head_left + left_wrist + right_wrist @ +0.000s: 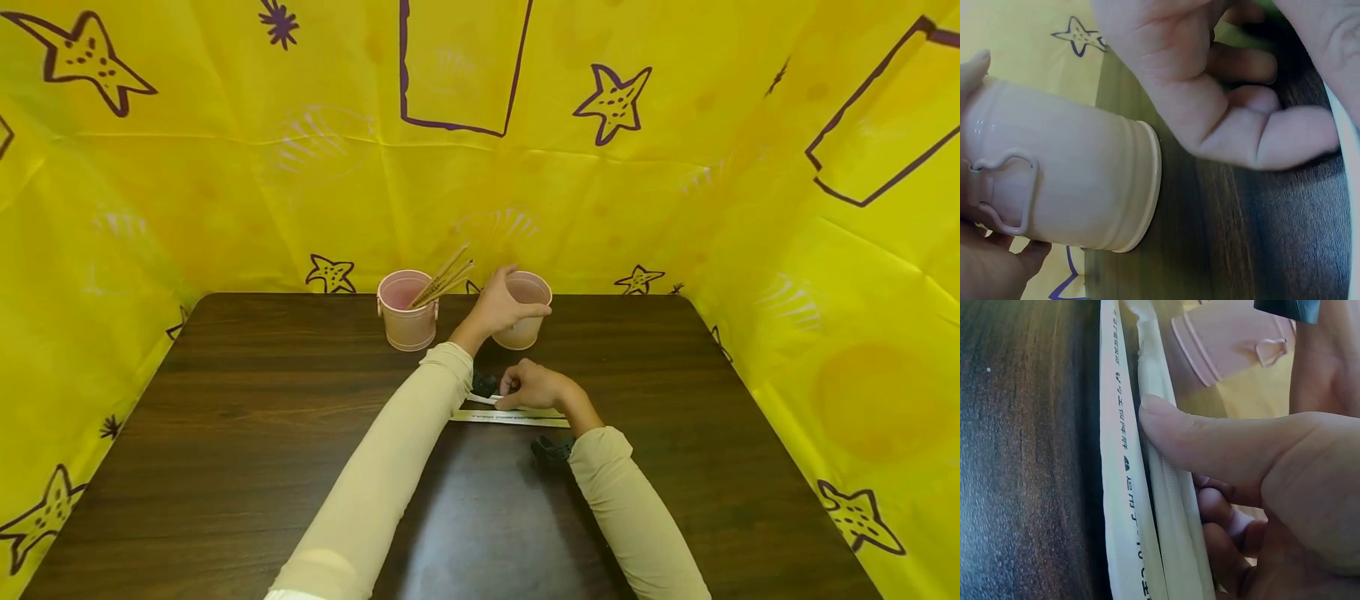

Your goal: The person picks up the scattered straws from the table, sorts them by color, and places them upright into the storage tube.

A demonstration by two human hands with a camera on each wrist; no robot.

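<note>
My left hand [498, 307] spans the rim of a pale pink bucket [521, 335], thumb on one side and fingers on the other. In the left wrist view this bucket [1072, 162] stands on the table with its small wire handle facing me. Nearer to me, my right hand [538, 385] pinches a long white paper-wrapped strip [1175, 512], its thumb laid over the paper. That strip looks like wrapped chopsticks with a crumpled far end. Alongside it on the table is another white wrapper [1121, 456] with dark printed characters.
A second pink bucket [408, 327] stands to the left with several thin patterned sticks [444, 282] leaning in it. Both buckets are near the back edge of the dark wooden table [300, 383]. Yellow printed cloth [480, 192] rises behind. Dark devices [551, 450] sit beneath my wrists.
</note>
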